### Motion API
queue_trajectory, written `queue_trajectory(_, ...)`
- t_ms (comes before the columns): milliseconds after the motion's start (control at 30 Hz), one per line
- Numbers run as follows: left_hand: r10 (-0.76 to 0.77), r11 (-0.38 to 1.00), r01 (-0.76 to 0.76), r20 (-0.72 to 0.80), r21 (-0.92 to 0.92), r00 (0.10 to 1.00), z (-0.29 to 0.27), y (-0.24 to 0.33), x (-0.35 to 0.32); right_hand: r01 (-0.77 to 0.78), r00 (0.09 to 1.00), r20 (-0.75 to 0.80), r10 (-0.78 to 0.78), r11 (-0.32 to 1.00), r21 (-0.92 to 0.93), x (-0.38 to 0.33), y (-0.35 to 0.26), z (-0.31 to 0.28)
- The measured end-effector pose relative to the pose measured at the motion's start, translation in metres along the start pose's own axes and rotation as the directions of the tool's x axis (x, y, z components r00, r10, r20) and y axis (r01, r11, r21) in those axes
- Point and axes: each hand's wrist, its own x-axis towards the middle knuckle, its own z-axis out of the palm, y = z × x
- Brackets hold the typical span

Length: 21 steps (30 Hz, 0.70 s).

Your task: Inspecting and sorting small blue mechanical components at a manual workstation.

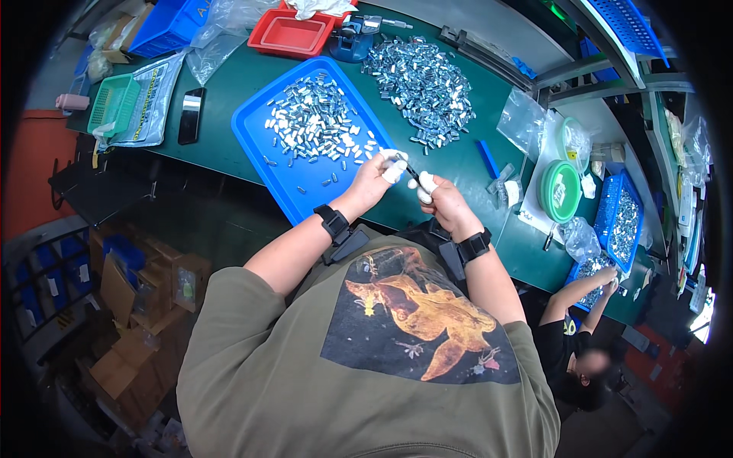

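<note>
White coverings sit on the fingertips of both hands. My left hand (372, 182) is closed in a pinch over the right edge of the blue tray (286, 182); the small piece between its fingertips is too small to make out. Close beside it, my right hand (447, 204) is closed around a slim black stick-like tool (413, 173), whose tip reaches the left fingertips. Many small shiny metal pieces (309, 114) lie in the tray, a few of them loose near its lower edge. A larger heap of similar metal pieces (427, 91) lies on the green table to the tray's right.
Red trays (292, 34) and a micrometer on a blue stand (353, 40) stand behind. At left are a phone (192, 116) and a green basket (114, 105). A blue bar (487, 159) and a green bowl (560, 191) lie right. Another person (573, 336) works at far right.
</note>
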Motion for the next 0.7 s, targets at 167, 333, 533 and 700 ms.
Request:
queue_trajectory(167, 0.088, 0.993, -0.097, 0.118, 0.074, 0.989, 0.003, 0.013, -0.005, 0.002, 1.0, -0.014, -0.002, 1.0, -0.015, 0.001, 0.004, 0.0)
queue_trajectory(333, 0.096, 0.931, -0.167, 0.223, 0.325, 0.97, 0.008, 0.025, -0.013, 0.041, 0.999, 0.003, -0.041, 0.998, -0.056, 0.002, 0.011, -0.004)
queue_trajectory(533, 0.109, 0.886, -0.196, 0.221, 0.421, 0.969, 0.01, 0.023, -0.015, 0.007, 0.998, 0.066, -0.005, 0.999, -0.033, 0.0, 0.011, -0.002)
queue_trajectory(700, 0.1, 0.912, -0.172, 0.206, 0.371, 0.973, 0.011, 0.024, -0.015, -0.003, 0.995, 0.097, 0.006, 0.999, -0.035, 0.0, 0.015, -0.003)
